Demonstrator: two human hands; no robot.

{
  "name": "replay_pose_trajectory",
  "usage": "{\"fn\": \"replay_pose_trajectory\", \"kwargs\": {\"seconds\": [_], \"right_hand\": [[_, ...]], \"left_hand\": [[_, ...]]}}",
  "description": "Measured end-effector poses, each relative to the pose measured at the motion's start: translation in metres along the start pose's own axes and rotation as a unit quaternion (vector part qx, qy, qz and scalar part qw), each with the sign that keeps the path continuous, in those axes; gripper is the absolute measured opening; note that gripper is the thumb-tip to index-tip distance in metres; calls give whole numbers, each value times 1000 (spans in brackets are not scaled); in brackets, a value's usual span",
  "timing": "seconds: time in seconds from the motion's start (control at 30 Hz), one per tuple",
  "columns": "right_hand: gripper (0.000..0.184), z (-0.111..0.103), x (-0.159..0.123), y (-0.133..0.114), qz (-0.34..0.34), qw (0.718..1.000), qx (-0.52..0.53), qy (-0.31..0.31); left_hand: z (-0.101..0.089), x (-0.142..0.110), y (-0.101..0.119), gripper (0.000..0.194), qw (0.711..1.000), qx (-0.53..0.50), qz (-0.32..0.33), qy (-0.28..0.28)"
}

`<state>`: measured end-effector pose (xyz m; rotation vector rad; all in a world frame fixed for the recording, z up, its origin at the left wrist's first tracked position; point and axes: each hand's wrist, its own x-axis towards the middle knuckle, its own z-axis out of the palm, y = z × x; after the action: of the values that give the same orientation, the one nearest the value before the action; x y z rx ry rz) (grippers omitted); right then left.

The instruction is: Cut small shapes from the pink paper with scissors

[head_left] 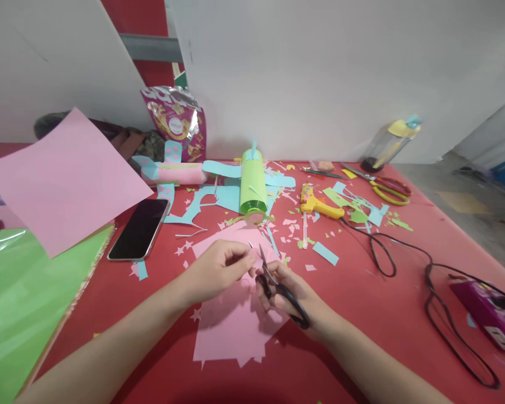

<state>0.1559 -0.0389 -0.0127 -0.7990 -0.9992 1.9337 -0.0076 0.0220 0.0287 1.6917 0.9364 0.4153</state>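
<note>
My right hand [292, 289] grips a pair of scissors [293, 306] with black handles, their blades parted and pointing up and away from me. Beside the blades, my left hand [223, 266] is closed in a pinch on a small piece of pink paper, mostly hidden by the fingers. Under both hands lie sheets of pink paper [231, 331] with cut edges. Just beyond them stands a green paper tube [253, 182] with blue wing-like strips. A pink paper tube [179, 173] with blue dotted pieces lies to its left.
Paper scraps [326, 253] litter the red table [362, 331]. A yellow glue gun [322, 207] and its cord are at right, near a purple power strip [488, 314], yellow-and-red-handled scissors [391, 189] and a bottle [389, 147]. At left are a phone [139, 230], pink sheet [73, 182] and snack bag [179, 120].
</note>
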Motion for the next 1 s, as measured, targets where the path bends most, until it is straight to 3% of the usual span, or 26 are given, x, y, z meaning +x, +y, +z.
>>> {"fn": "replay_pose_trajectory", "kwargs": {"seconds": [0.33, 0.6, 1.0], "right_hand": [[36, 0, 2, 0, -15, 999, 11, -27], [40, 1, -2, -2, 7, 999, 34, -39], [38, 2, -1, -2, -4, 998, 54, -23]], "left_hand": [[0, 0, -2, 30, 1000, 13, 1, -14], [1, 0, 0, 30, 998, -52, -6, -25], [4, -1, -3, 31, 995, -84, -27, -47]]}}
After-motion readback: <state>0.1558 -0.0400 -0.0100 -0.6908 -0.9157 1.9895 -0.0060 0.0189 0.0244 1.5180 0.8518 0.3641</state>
